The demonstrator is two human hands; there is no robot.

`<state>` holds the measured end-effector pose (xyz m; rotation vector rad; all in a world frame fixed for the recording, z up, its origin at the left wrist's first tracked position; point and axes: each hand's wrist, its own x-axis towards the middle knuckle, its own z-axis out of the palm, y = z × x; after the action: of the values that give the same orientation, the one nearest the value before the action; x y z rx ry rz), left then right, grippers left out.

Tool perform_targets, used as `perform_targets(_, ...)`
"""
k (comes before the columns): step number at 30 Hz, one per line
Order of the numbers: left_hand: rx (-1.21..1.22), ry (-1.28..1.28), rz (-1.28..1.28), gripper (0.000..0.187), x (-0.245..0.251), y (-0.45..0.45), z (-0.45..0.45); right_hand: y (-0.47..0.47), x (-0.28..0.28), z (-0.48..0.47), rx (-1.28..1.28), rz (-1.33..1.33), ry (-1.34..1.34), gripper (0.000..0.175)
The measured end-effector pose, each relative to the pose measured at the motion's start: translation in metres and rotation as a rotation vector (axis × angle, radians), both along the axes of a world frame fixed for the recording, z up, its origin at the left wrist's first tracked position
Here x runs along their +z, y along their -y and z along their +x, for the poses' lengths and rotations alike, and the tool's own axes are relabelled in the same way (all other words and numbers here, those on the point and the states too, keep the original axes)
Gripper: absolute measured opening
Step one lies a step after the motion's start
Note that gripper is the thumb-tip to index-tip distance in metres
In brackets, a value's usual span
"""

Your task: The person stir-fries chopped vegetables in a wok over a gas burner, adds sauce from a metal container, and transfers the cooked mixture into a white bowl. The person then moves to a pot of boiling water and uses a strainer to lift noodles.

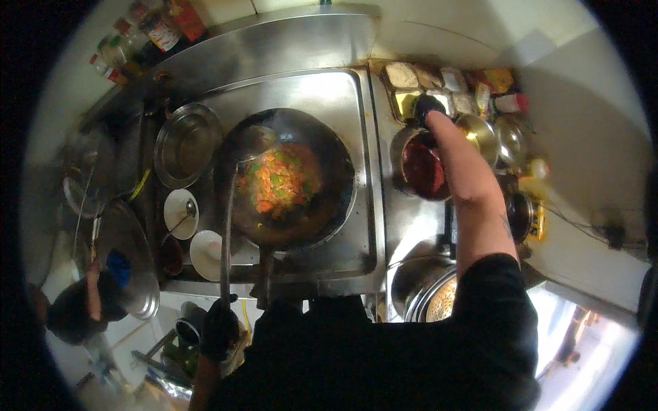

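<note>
A dark wok sits on the steel cooktop, holding a stir-fry of orange and green pieces. My left hand, in a black glove, grips the long handle of a ladle, whose round bowl rests over the wok's upper left side. My right hand, also in a black glove, is stretched out over a tray of seasoning containers, between a yellow-filled one and a white-filled one. Its fingers are hidden, so what it holds cannot be told. Below that forearm stands a pot of dark red content.
Left of the wok are a steel bowl and two white bowls, one with a spoon. Bottles line the back left. Another person's arm is at far left beside a large metal lid or pan. A perforated steamer stands lower right.
</note>
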<state>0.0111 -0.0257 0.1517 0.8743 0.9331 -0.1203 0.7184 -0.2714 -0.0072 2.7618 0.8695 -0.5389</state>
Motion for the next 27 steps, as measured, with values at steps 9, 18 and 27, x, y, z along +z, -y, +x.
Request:
perform_targets(9,0.04,-0.04,0.05,0.055,-0.007,-0.001,0.002,0.002,-0.111,0.064,0.103,0.123,-0.076,0.025)
perform_targets(18,0.66,-0.282,-0.139,0.027,-0.007,0.003,0.005,0.028,-0.111,0.09,0.319,-0.027,0.227,0.026)
perform_targets(27,0.237,-0.027,-0.053,0.019,-0.047,-0.028,-0.009,-0.041,0.029,-0.092,0.444,0.628,-0.003,0.023)
